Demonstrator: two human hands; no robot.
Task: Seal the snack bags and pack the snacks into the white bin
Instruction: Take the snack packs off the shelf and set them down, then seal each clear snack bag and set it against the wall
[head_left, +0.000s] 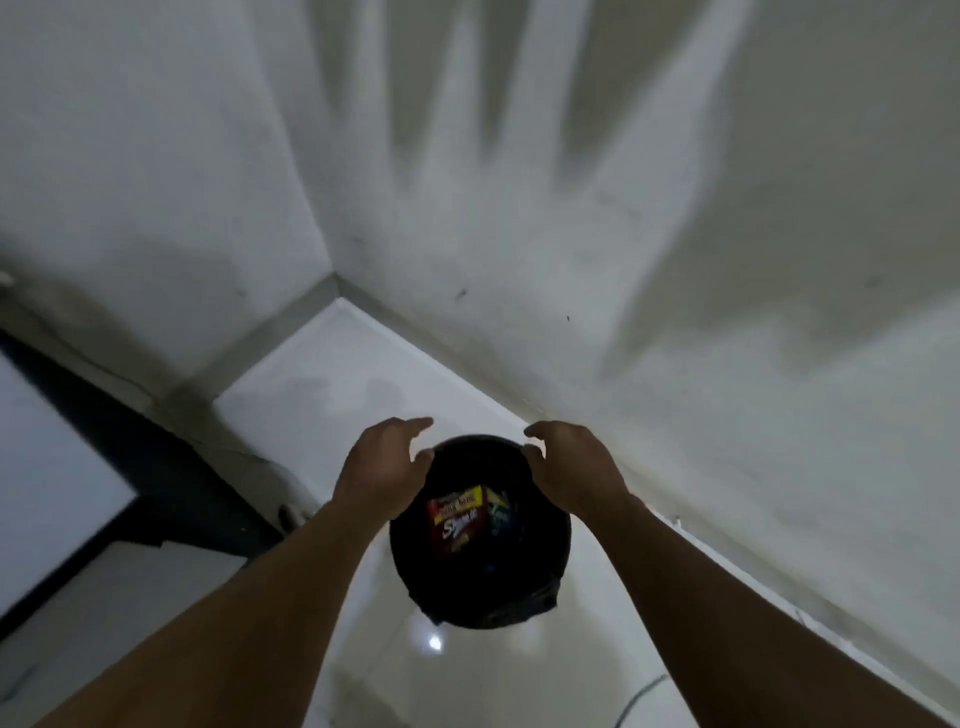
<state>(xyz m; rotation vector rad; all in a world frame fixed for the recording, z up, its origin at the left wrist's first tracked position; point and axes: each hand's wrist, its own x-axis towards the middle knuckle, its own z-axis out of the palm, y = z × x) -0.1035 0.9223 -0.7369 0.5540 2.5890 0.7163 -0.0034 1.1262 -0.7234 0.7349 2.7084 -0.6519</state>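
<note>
On the tiled floor (332, 379), at 6 o'clock, stood a round black-lined bin (543, 571). The left hand (382, 462) at its rim's 10 o'clock and the right hand (569, 462) at 2 o'clock had fingers (415, 425) loosely spread, empty. The red snack bag (457, 519) inside probably wanted pressing flat.

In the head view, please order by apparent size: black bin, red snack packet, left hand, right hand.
1. black bin
2. left hand and right hand: look alike, not ranked
3. red snack packet
</note>
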